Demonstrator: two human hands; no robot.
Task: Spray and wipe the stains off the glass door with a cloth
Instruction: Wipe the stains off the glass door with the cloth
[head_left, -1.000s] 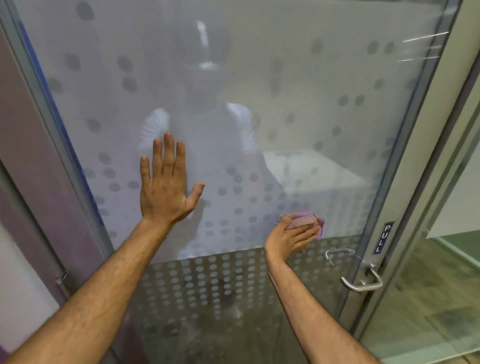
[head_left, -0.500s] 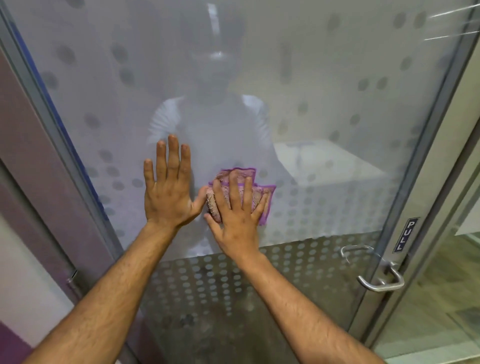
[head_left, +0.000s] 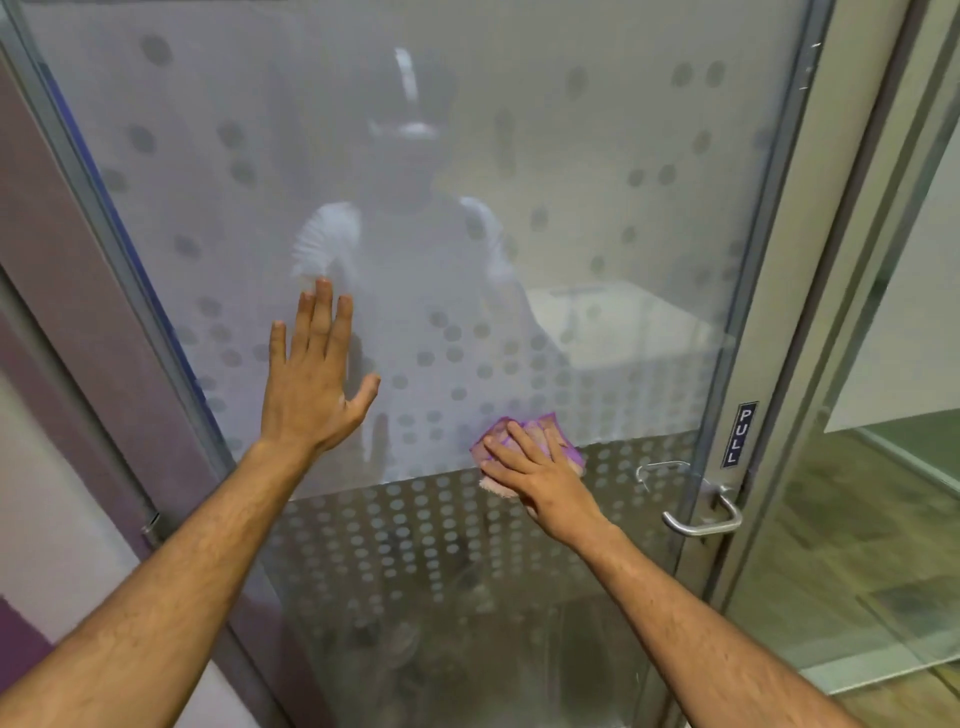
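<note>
A frosted glass door (head_left: 597, 197) with a dotted pattern fills the view. My left hand (head_left: 311, 384) lies flat against the glass at centre left, fingers spread upward and holding nothing. My right hand (head_left: 535, 475) presses a purple cloth (head_left: 558, 434) against the glass at the line where the frosted band meets the darker dotted band. Most of the cloth is hidden under my fingers. No spray bottle is in view.
A metal lever handle (head_left: 698, 512) sits right of my right hand, under a dark "PULL" sign (head_left: 737, 434) on the door's metal frame (head_left: 769, 291). A purple wall panel (head_left: 47, 218) borders the door at left. Another glass pane (head_left: 893, 467) stands at right.
My right hand slid the cloth left to beside my left hand, then back right and down to the band edge. My left hand stayed flat on the glass.
</note>
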